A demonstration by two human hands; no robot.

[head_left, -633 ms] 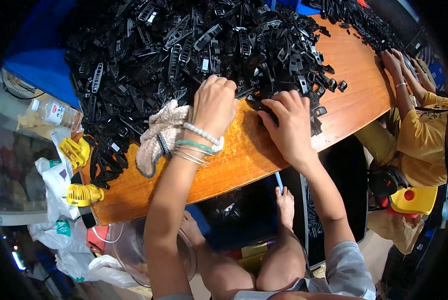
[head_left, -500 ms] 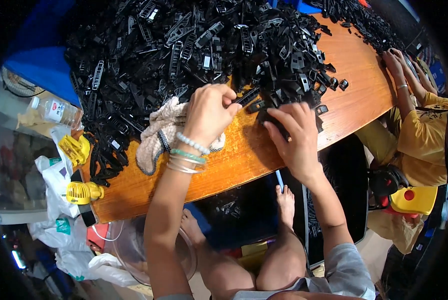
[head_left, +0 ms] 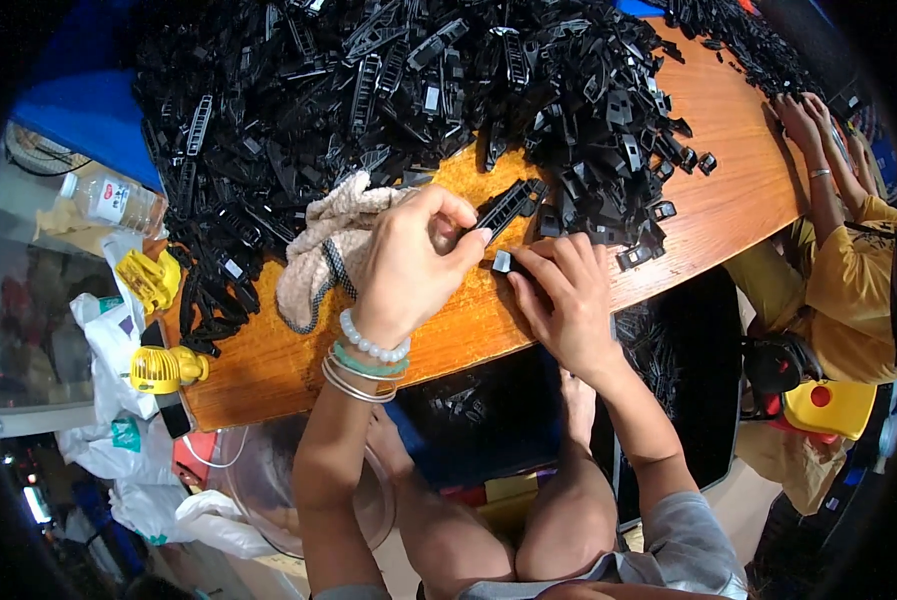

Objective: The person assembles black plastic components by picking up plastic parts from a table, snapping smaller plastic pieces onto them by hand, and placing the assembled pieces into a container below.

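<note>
A long black plastic part (head_left: 513, 205) with a slotted side is pinched between the thumb and fingers of my left hand (head_left: 415, 255). It points up and to the right over the wooden table (head_left: 368, 355). In my right hand (head_left: 568, 300), thumb and fingertips close on a small black plastic piece (head_left: 502, 262) with a pale grey face, low over the table just below the long part. The fingers cover most of that small piece. A beige cloth (head_left: 313, 255) with a checked edge lies beside my left hand and partly behind it.
A large heap of black plastic parts (head_left: 298, 130) covers the far table. At the left edge are a yellow fan (head_left: 158, 370), a yellow object (head_left: 150, 278) and a plastic bottle (head_left: 118, 203). A co-worker's hands (head_left: 803, 120) rest by another heap at the right.
My right hand has come down and left from the heap and now grips the small black piece. The long part in my left hand now shows more fully, apart from the heap.
</note>
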